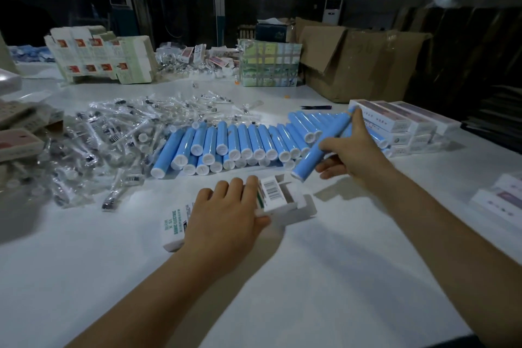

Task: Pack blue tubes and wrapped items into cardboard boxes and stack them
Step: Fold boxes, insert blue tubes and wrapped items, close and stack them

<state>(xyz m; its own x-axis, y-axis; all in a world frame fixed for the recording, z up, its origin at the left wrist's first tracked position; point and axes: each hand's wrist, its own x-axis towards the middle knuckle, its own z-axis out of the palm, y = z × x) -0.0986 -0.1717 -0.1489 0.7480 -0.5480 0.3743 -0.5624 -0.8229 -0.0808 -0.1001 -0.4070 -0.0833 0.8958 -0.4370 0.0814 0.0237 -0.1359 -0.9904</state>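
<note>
At a white desk (pixel 282 291), a left hand (pixel 226 220) presses a small white printed cardboard box (pixel 271 200) flat, fingers curled over its open end. Just beyond, the right hand (pixel 353 147) grips a blue plastic tube with a white cap (pixel 322 147), angled toward the opening. Misaligned, the tube could crush a flap or roll into the row of blue tubes (pixel 240 144) behind.

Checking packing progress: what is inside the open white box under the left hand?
The open box shows only a white inner divider at its mouth; no tube is inside yet. The left hand covers the rest. The right hand holds a blue tube.
</note>
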